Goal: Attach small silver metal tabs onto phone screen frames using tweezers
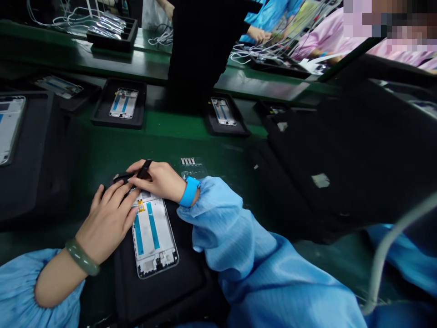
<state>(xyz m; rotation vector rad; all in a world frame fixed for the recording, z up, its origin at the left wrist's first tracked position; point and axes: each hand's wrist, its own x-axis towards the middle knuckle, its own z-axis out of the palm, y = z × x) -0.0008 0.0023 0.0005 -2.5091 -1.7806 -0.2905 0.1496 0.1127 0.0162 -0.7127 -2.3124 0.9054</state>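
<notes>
A green table runs across the view, and nearest the person a black mat lies on it, carrying a white phone frame with blue strips, while a clear sheet of small labels lies just beyond the mat. Farther along the table sit several black trays, each holding a similar frame. Beyond them, a second green table carries a black compartment tray of shiny bagged parts and a loose bundle of white cables.
</notes>
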